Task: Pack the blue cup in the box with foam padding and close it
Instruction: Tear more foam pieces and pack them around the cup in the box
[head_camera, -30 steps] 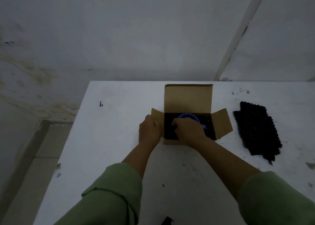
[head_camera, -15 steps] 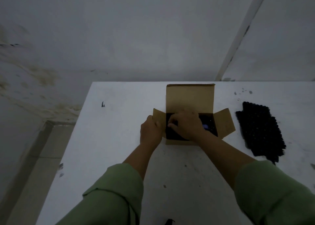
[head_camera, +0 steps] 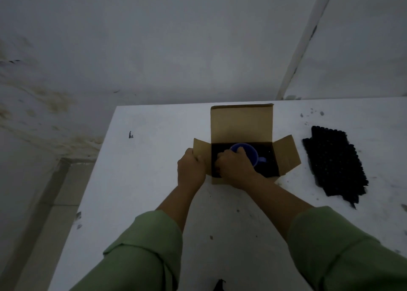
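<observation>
The small brown cardboard box (head_camera: pixel 242 123) stands open on the white surface (head_camera: pixel 154 180), its tall lid flap upright at twelve o'clock and its side flaps splayed toward nine and three; the round blue plastic cup (head_camera: pixel 253 153) sits upright inside on a dark lining, its handle pointing toward three o'clock. The right hand (head_camera: pixel 236 169) reaches into the box from six o'clock, fingers curled at the cup's near rim; whether they grip the rim or work at the dark lining beside it cannot be told. The left hand (head_camera: pixel 191 170) pinches the nine o'clock side flap, thumb on top, steadying the box.

The step in hand looks like seating the cup; doing it well likely means keeping the left hand firm on the flap so the light box does not slide; centring the cup so padding surrounds it evenly; pressing it straight down, not tilted. The black dimpled foam sheet (head_camera: pixel 334 165) lies on the surface well apart at three o'clock, probably the top layer; it should go over the cup's mouth before the flaps fold, side flaps first, lid last.
</observation>
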